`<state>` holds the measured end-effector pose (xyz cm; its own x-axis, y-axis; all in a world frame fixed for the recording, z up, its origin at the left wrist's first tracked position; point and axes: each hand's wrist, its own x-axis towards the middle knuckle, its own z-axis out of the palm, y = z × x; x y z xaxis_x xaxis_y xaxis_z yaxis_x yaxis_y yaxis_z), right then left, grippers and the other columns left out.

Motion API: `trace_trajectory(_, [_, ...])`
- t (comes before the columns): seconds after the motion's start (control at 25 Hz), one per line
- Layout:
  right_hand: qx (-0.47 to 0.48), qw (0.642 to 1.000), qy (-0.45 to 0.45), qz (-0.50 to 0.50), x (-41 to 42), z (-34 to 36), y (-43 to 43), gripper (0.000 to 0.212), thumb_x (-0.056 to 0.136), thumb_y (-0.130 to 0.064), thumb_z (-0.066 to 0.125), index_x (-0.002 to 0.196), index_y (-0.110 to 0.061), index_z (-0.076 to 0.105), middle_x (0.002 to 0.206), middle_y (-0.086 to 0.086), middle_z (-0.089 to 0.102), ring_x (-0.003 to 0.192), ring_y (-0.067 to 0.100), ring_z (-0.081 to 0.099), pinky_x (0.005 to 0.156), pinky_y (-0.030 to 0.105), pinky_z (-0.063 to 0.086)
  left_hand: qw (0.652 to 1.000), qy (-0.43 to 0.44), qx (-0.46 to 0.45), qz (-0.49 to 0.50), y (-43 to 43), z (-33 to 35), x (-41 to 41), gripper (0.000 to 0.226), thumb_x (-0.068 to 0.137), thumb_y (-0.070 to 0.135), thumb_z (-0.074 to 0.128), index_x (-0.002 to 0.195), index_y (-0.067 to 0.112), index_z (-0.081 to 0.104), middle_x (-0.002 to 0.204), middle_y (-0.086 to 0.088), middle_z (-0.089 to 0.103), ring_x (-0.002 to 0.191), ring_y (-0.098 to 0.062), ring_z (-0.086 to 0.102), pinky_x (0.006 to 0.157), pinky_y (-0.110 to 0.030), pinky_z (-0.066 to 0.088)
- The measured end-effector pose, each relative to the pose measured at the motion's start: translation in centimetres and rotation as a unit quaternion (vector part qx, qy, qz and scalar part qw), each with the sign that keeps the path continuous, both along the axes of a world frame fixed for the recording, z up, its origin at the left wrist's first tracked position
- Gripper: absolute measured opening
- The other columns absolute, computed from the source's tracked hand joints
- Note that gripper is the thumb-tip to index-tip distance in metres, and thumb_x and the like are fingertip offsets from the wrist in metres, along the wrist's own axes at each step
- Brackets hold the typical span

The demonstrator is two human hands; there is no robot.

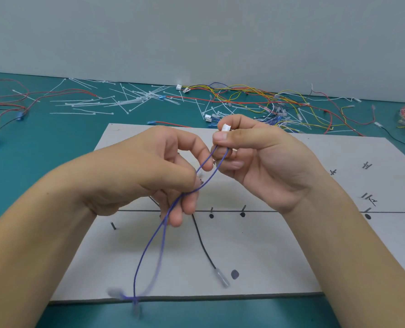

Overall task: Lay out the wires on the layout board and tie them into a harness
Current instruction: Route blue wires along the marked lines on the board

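Note:
Both hands hold a blue two-wire lead (pixel 149 245) above the grey layout board (pixel 279 256). My right hand (pixel 263 162) pinches the lead's white connector (pixel 225 127) between thumb and forefinger. My left hand (pixel 154 169) grips the two blue wires a little lower, where they cross. The wires hang down to two blurred clear terminals (pixel 136 308) near the board's front edge. A black wire (pixel 202 242) with a clear terminal (pixel 222 278) lies on the board along a drawn line, among black pegs (pixel 243 207).
Loose white cable ties (pixel 116 100) lie scattered on the teal table behind the board. A tangle of yellow, red and blue wires (pixel 267 102) sits at the back right, and red wires (pixel 12 105) at the back left. A grey wall stands behind.

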<state>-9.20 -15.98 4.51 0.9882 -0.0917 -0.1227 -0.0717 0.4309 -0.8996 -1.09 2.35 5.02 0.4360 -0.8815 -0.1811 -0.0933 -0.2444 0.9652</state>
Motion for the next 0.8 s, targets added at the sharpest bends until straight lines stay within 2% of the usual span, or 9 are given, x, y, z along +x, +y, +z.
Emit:
trace_trajectory(0.12, [0.034, 0.999, 0.003, -0.016, 0.2, -0.1, -0.4, 0.021, 0.073, 0.001, 0.067, 0.087, -0.011, 0.057, 0.065, 0.001, 0.056, 0.056, 0.012, 0.051, 0.046, 0.019, 0.034, 0.998, 0.02, 0.004, -0.055, 0.3, 0.3, 0.2, 0.026, 0.076, -0.007, 0.049, 0.077, 0.018, 0.055, 0.065, -0.022, 0.068, 0.042, -0.03, 0.062, 0.047, -0.03, 0.051])
trace_trajectory(0.2, [0.047, 0.997, 0.009, -0.065, 0.4, -0.4, -0.9, 0.019, 0.08, 0.005, 0.065, 0.088, -0.01, 0.056, 0.067, 0.001, 0.057, 0.058, 0.012, 0.051, 0.046, 0.019, 0.034, 0.996, 0.028, 0.012, -0.084, 0.5, 0.4, 0.1, 0.032, 0.069, -0.012, 0.039, 0.071, 0.019, 0.047, 0.067, -0.021, 0.069, 0.046, -0.031, 0.064, 0.05, -0.032, 0.052])
trace_trajectory(0.36, [-0.015, 0.982, 0.015, -0.185, 0.7, -0.6, -1.8, 0.019, 0.091, 0.009, 0.064, 0.091, -0.009, 0.058, 0.07, 0.001, 0.058, 0.061, 0.015, 0.05, 0.048, 0.021, 0.036, 0.997, 0.061, -0.021, -0.052, 1.4, 0.4, -1.2, 0.034, 0.066, -0.013, 0.037, 0.07, 0.019, 0.046, 0.061, -0.016, 0.062, 0.043, -0.029, 0.06, 0.047, -0.029, 0.049])
trace_trajectory(0.44, [-0.084, 0.975, 0.006, -0.206, 0.7, -0.7, -1.7, 0.018, 0.089, 0.006, 0.071, 0.094, -0.009, 0.061, 0.069, -0.001, 0.061, 0.06, 0.015, 0.053, 0.05, 0.022, 0.04, 0.996, 0.079, -0.037, -0.017, 2.5, -0.2, -2.7, 0.034, 0.065, -0.011, 0.038, 0.071, 0.02, 0.052, 0.059, -0.017, 0.061, 0.041, -0.028, 0.058, 0.045, -0.027, 0.047])
trace_trajectory(0.52, [-0.175, 0.958, -0.026, -0.224, 0.6, -0.8, -1.1, 0.018, 0.086, 0.002, 0.076, 0.092, -0.011, 0.065, 0.067, -0.004, 0.065, 0.058, 0.014, 0.058, 0.052, 0.023, 0.044, 0.99, 0.133, -0.049, -0.003, 3.7, -1.2, -4.9, 0.035, 0.062, -0.011, 0.037, 0.071, 0.021, 0.052, 0.06, -0.02, 0.059, 0.04, -0.028, 0.059, 0.044, -0.027, 0.047])
trace_trajectory(0.64, [-0.341, 0.906, -0.075, -0.239, 0.7, -0.9, 0.0, 0.02, 0.082, -0.006, 0.082, 0.087, -0.018, 0.067, 0.067, -0.008, 0.067, 0.058, 0.014, 0.061, 0.052, 0.021, 0.046, 0.968, 0.226, -0.101, 0.036, 4.8, -2.9, -8.3, 0.038, 0.06, -0.013, 0.036, 0.064, 0.022, 0.049, 0.054, -0.017, 0.051, 0.036, -0.024, 0.055, 0.042, -0.023, 0.044])
trace_trajectory(0.72, [-0.416, 0.885, -0.065, -0.198, 1.2, -1.2, 1.0, 0.02, 0.082, -0.013, 0.084, 0.086, -0.022, 0.067, 0.072, -0.006, 0.069, 0.059, 0.015, 0.063, 0.058, 0.025, 0.049, 0.959, 0.248, -0.107, 0.081, 5.2, -3.8, -10.0, 0.038, 0.057, -0.012, 0.036, 0.061, 0.022, 0.051, 0.053, -0.016, 0.048, 0.036, -0.021, 0.05, 0.04, -0.018, 0.038])
trace_trajectory(0.8, [-0.504, 0.852, -0.037, -0.14, 1.9, -1.5, 1.7, 0.018, 0.082, -0.023, 0.084, 0.085, -0.024, 0.067, 0.074, -0.007, 0.069, 0.058, 0.004, 0.059, 0.061, 0.023, 0.047, 0.964, 0.235, -0.08, 0.098, 5.7, -4.5, -10.9, 0.038, 0.055, -0.008, 0.035, 0.058, 0.026, 0.053, 0.057, -0.017, 0.053, 0.041, -0.022, 0.051, 0.04, -0.016, 0.033])
